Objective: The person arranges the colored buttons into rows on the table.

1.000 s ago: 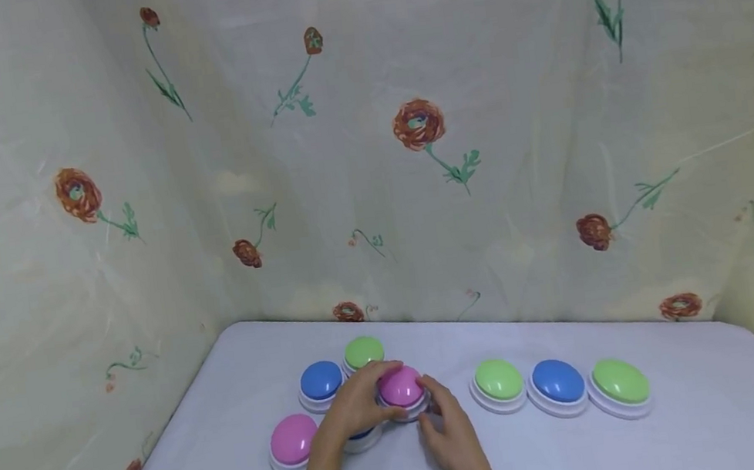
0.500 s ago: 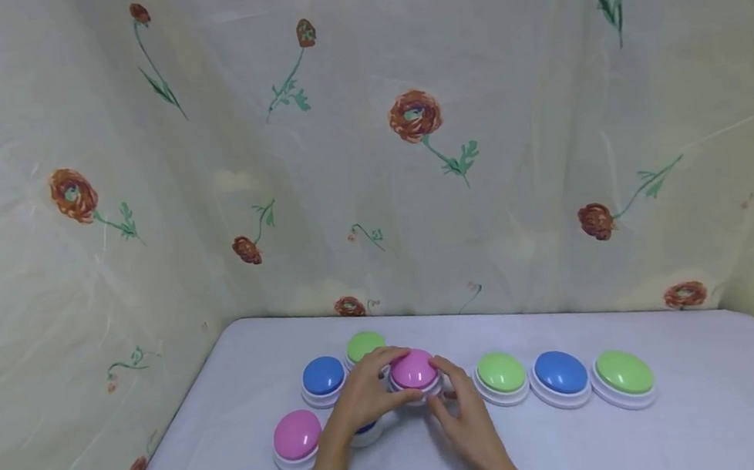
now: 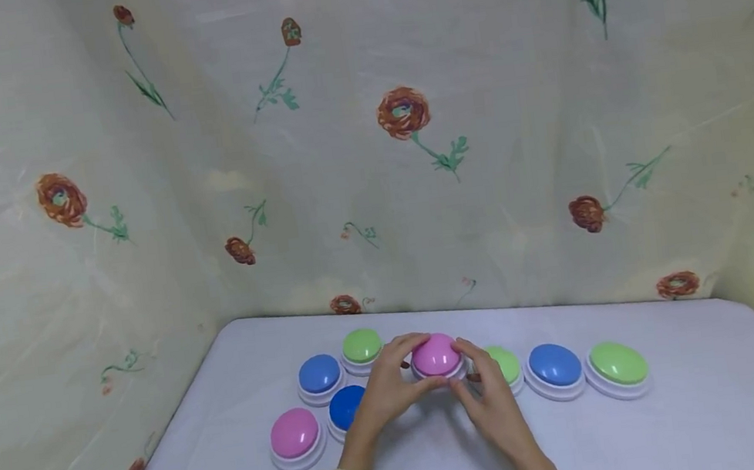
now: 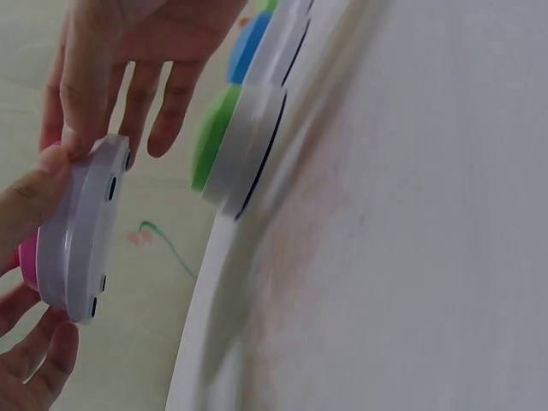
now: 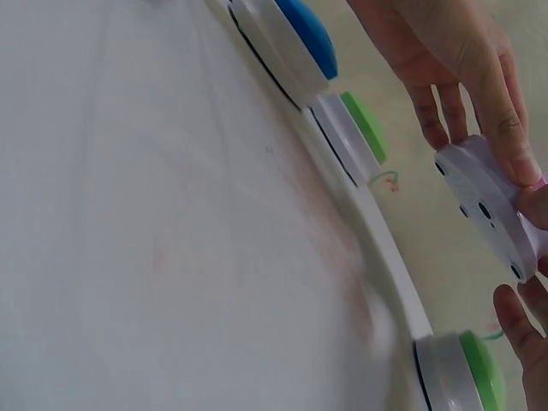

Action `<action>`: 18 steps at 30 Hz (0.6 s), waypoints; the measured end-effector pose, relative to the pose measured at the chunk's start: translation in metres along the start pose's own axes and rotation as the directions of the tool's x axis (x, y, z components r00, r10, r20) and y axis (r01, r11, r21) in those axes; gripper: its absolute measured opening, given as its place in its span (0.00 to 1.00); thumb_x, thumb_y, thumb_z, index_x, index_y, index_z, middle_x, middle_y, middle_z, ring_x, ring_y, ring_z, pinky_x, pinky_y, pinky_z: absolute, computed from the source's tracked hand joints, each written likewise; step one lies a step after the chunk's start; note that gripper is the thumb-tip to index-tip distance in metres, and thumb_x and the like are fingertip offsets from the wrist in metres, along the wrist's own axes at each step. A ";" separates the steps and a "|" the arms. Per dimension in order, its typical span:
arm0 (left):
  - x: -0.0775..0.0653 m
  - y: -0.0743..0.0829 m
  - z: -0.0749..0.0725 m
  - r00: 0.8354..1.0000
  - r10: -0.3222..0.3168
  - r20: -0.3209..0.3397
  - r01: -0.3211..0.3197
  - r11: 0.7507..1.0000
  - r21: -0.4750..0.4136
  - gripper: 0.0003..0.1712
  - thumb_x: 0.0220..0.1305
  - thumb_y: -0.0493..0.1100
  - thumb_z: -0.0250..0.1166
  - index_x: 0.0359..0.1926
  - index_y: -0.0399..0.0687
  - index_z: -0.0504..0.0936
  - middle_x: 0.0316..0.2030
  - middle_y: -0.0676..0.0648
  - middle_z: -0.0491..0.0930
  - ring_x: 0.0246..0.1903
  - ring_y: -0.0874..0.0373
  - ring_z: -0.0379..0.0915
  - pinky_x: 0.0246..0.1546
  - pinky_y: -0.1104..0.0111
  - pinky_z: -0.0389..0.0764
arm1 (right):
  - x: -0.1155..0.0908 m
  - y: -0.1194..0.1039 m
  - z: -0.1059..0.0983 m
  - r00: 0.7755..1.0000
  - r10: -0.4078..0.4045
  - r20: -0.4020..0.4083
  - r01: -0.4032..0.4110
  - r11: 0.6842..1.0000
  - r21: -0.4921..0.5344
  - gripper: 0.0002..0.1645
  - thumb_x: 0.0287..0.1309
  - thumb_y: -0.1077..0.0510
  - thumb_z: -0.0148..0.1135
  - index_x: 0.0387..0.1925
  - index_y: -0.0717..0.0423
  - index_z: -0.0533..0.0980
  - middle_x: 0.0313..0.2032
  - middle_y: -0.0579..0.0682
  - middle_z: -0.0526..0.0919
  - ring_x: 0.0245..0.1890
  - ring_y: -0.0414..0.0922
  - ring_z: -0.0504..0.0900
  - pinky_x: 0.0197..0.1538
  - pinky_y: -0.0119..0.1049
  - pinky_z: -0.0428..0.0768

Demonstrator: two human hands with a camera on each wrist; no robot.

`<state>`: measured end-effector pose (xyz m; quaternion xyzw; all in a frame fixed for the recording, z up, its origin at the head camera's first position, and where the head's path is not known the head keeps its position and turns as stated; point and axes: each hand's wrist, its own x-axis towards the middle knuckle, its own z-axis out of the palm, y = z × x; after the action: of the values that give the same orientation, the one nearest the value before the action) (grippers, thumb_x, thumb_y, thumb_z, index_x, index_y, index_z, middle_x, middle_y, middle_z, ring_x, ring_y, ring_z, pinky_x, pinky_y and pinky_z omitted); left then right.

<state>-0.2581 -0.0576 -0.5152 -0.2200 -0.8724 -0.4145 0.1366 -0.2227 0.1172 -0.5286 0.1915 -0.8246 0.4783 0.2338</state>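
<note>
A pink dome push button (image 3: pixel 436 355) on a white round base is held between both hands above the white table. My left hand (image 3: pixel 391 383) grips its left side, thumb along the near edge. From the right, my right hand (image 3: pixel 497 400) grips it with thumb and fingers. Both wrist views show the white base (image 4: pixel 79 227) tilted on edge in the picture, its underside with small dark feet (image 5: pixel 485 211) exposed and clear of the tabletop. Part of a green button (image 3: pixel 506 364) is hidden behind the right hand.
Left of the hands stand a green button (image 3: pixel 362 345), two blue buttons, one nearer (image 3: pixel 347 407), and another pink button (image 3: pixel 294 433). To the right are a blue button (image 3: pixel 555 365) and a green one (image 3: pixel 618 363). A flowered curtain (image 3: pixel 489 238) hangs behind the table (image 3: pixel 624 443).
Both hands have carried the pink button up and to the right, away from the left cluster. The nearer blue button on the left shows more now, and the right hand overlaps the middle green button.
</note>
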 end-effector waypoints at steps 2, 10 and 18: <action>0.002 0.004 0.007 1.000 0.005 -0.008 -0.006 1.000 -0.004 0.39 0.45 0.63 0.70 0.61 0.62 0.73 0.59 0.53 0.74 0.56 0.58 0.70 0.45 0.72 0.77 | -0.001 0.002 -0.008 1.000 -0.014 -0.005 0.014 1.000 -0.011 0.35 0.52 0.70 0.64 0.63 0.59 0.66 0.63 0.59 0.70 0.60 0.52 0.70 0.49 0.42 0.81; 0.016 0.029 0.037 1.000 0.016 0.001 -0.016 0.999 0.029 0.38 0.47 0.59 0.71 0.62 0.64 0.72 0.60 0.55 0.72 0.57 0.59 0.68 0.48 0.72 0.78 | -0.004 0.013 -0.042 1.000 0.000 -0.017 -0.001 0.999 -0.051 0.35 0.54 0.69 0.62 0.64 0.58 0.65 0.64 0.58 0.69 0.61 0.46 0.68 0.50 0.33 0.78; 0.033 0.058 0.073 0.996 0.090 0.003 -0.090 0.996 0.027 0.38 0.49 0.56 0.71 0.63 0.58 0.71 0.61 0.54 0.72 0.58 0.59 0.67 0.54 0.70 0.75 | -0.010 0.029 -0.083 0.999 0.018 -0.045 -0.020 0.999 -0.049 0.34 0.58 0.68 0.59 0.65 0.58 0.63 0.66 0.59 0.66 0.60 0.23 0.62 0.51 0.17 0.72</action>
<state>-0.2617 0.0407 -0.5081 -0.2577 -0.8672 -0.3960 0.1572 -0.2136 0.2047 -0.5187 0.1671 -0.8326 0.4639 0.2522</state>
